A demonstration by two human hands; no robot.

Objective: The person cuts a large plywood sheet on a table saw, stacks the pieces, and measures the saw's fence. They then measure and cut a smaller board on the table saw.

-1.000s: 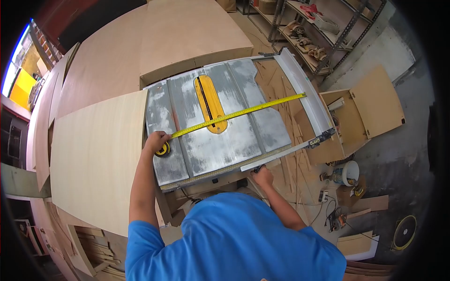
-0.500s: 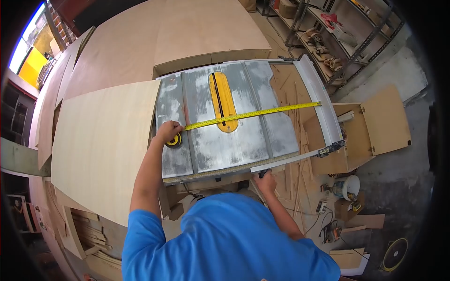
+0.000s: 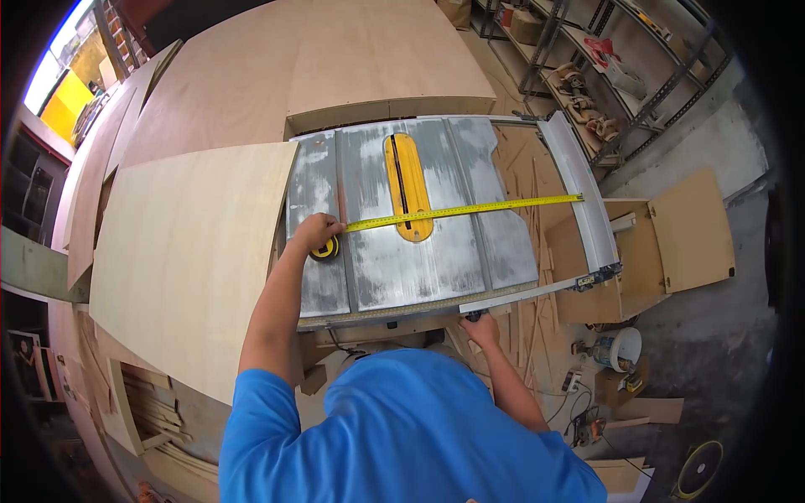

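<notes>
My left hand (image 3: pixel 320 230) is closed on a yellow-and-black tape measure (image 3: pixel 326 250) at the left part of the table saw's metal top (image 3: pixel 377 268). Its yellow blade (image 3: pixel 490 207) stretches right across the top, over the yellow throat plate (image 3: pixel 408 184) with its dark slot. The blade's far end reaches the pale metal fence rail (image 3: pixel 579 189) on the right. Below the saw's front edge, my right hand (image 3: pixel 481 329) wraps round a black knob or lever (image 3: pixel 475 316) under the front rail (image 3: pixel 528 293). My right fingers are partly hidden.
A large plywood sheet (image 3: pixel 184 243) adjoins the saw on the left, with a wooden panel box (image 3: pixel 377 59) behind. Wood offcuts (image 3: pixel 528 335) lie beneath the rail. An open cabinet (image 3: pixel 688 235), a white bucket (image 3: pixel 626 350) and metal shelving (image 3: pixel 587 75) stand to the right.
The view has shifted slightly. My left hand and the tape measure have moved a little right over the saw top. My right hand stays at the knob or lever under the rail.
</notes>
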